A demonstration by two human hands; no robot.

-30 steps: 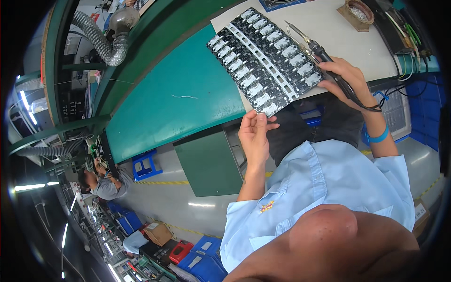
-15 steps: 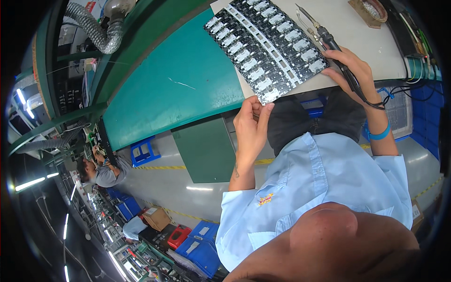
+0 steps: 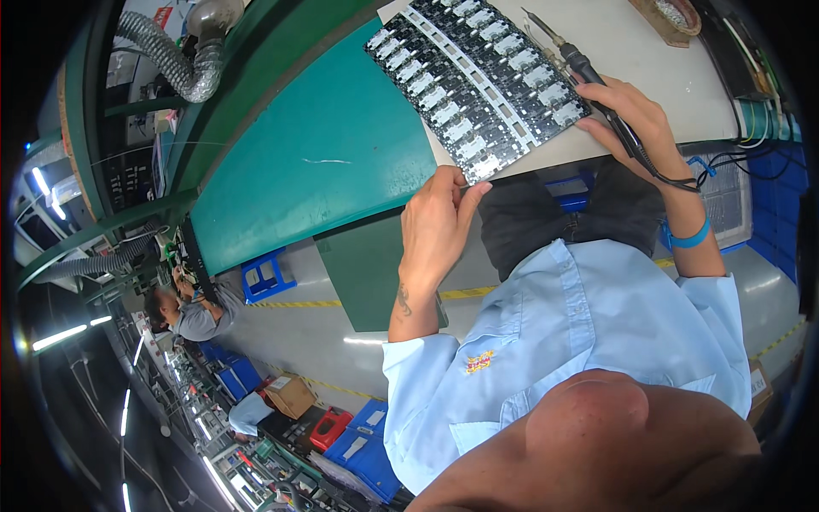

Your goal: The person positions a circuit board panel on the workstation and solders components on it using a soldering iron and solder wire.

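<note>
A black-and-silver circuit board panel (image 3: 473, 81), with rows of small boards and a pale strip along its middle, lies slanted over a light sheet at the bench's near edge. My left hand (image 3: 433, 229) pinches its near left corner between thumb and fingers. At the panel's right corner is my right hand (image 3: 638, 121), its thumb and a fingertip against the edge. That hand also holds a soldering iron (image 3: 601, 92) with a black handle, tip pointing away and up to the left. The iron's cable runs back along my wrist.
A green mat (image 3: 316, 162) covers the bench on the left; a thin pale strand (image 3: 327, 160) lies on it. A small tray of metal shavings (image 3: 670, 19) sits far right. Dark cables (image 3: 742, 166) hang at the right edge. A person in grey (image 3: 200, 316) works at far left.
The panel has shifted slightly to the left. My left hand has moved left and its wrist has turned, still on the corner. The soldering iron and right hand have moved a little left.
</note>
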